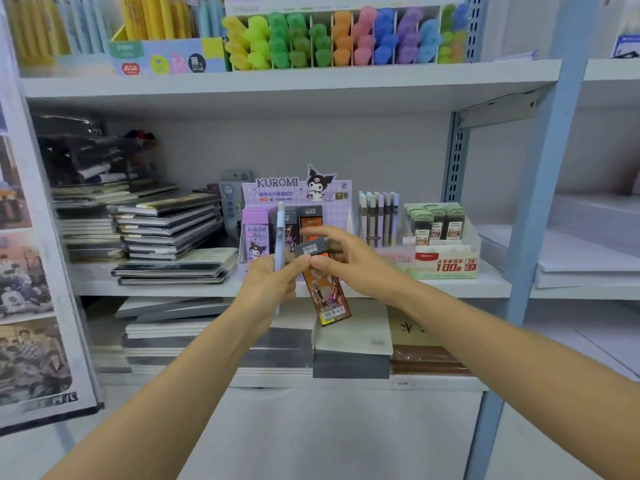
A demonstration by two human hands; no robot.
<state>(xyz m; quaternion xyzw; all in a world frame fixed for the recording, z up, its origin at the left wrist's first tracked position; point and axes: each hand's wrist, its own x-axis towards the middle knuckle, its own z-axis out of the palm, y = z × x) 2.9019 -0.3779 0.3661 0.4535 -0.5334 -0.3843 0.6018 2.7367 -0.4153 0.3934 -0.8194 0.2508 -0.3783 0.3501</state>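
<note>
Before the middle shelf [156, 289] of a stationery rack, both hands meet in the air, just in front of the purple Kuromi display box [298, 192]. The left hand [268, 284] grips a light blue pen [280, 233]. Its fingers are curled round the lower part of the barrel. The pen stands almost upright, and its upper end rises above the hand.

The right hand [349, 263] holds a lead case [327, 296], a narrow flat pack with an orange and brown picture and a barcode at its lower end. The thumb and forefinger of this hand are pinched on the dark grey cap [310, 245] at the top of the case, while the other fingers are stretched out loosely. The case hangs tilted, with the cap toward the left hand and the barcode end pointing down and to the right, in front of the shelf edge. The left thumb appears to touch the case just under the cap, so the pen and the case are very near each other.

On the shelf, left of the display box, lies a stack of notebooks [166, 223]. On the right stand a row of pens [379, 213] and a box of green lead cases [436, 220]. Coloured highlighters [343, 36] fill the upper shelf.
</note>
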